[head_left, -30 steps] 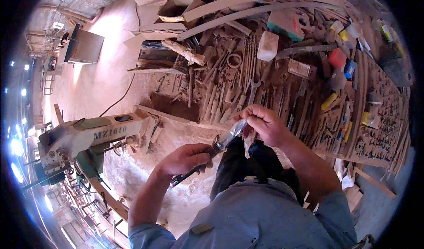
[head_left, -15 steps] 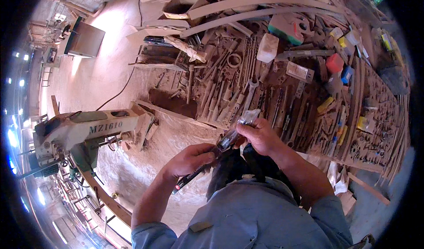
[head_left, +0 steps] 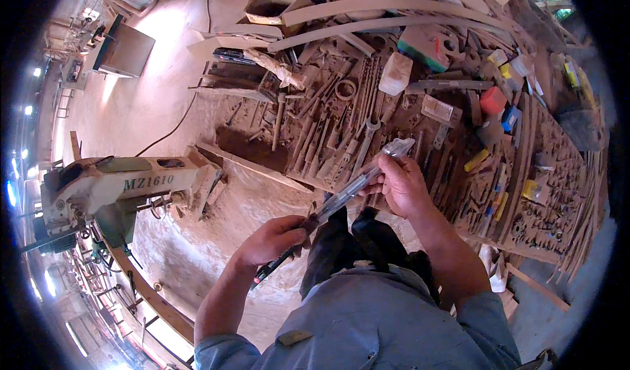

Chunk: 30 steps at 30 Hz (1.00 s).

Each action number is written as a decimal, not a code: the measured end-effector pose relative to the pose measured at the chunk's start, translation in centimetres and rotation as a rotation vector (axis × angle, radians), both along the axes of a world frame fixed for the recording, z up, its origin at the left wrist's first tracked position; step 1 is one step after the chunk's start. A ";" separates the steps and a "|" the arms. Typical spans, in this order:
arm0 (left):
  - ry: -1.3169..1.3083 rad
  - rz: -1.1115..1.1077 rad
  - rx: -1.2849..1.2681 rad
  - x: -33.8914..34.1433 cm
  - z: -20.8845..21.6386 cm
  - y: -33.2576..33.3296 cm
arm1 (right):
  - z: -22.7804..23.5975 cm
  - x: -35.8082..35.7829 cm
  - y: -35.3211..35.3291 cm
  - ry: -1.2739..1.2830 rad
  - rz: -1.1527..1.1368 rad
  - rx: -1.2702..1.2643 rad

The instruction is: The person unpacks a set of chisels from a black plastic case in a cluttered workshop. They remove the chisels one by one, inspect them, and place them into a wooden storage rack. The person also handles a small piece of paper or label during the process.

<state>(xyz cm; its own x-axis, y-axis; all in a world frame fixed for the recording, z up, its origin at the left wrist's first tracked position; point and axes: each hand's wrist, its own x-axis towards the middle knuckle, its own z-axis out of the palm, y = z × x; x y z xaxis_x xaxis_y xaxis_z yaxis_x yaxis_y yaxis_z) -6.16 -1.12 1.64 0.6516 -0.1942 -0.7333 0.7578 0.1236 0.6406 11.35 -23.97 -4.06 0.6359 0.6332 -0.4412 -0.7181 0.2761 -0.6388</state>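
My left hand (head_left: 274, 240) is closed around a slim dark tool (head_left: 268, 270) with a red spot at its lower end; its exact kind does not show. From that hand a long clear plastic sleeve (head_left: 346, 195) runs up to the right. My right hand (head_left: 401, 185) pinches the sleeve near its upper, crumpled end. Whether part of the tool still lies inside the sleeve is hard to make out. Both hands are in front of my body, just short of the cluttered workbench (head_left: 308, 186).
Dusty hand tools cover the bench, among them a wrench (head_left: 369, 140), a metal ring (head_left: 346, 90) and a white plastic container (head_left: 396, 73). Long curved wood strips (head_left: 394, 4) lie along the back. A pale green woodworking machine (head_left: 131, 180) stands at left.
My right hand has moved up and to the right, away from my left hand. More of the clear sleeve now stretches between them.
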 end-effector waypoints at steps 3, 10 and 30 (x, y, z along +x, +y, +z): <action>-0.012 0.037 0.008 -0.3 0.0 0.0 | -0.3 0.9 -0.5 -0.021 -0.057 -0.001; -0.001 0.137 -0.011 -1.8 -0.8 0.8 | -0.7 2.3 -1.2 -0.108 -0.099 0.045; -0.095 0.245 -0.021 -3.4 -2.2 0.8 | 0.3 2.7 -0.3 -0.171 -0.124 0.101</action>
<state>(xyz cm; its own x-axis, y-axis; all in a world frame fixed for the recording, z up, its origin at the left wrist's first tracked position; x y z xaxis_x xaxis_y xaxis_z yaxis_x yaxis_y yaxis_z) -9.53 -0.30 -0.55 0.7466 -0.0369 -0.6643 0.6405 0.3100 0.7026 14.08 -24.23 -3.81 0.7720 0.5807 -0.2584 -0.5580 0.4246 -0.7130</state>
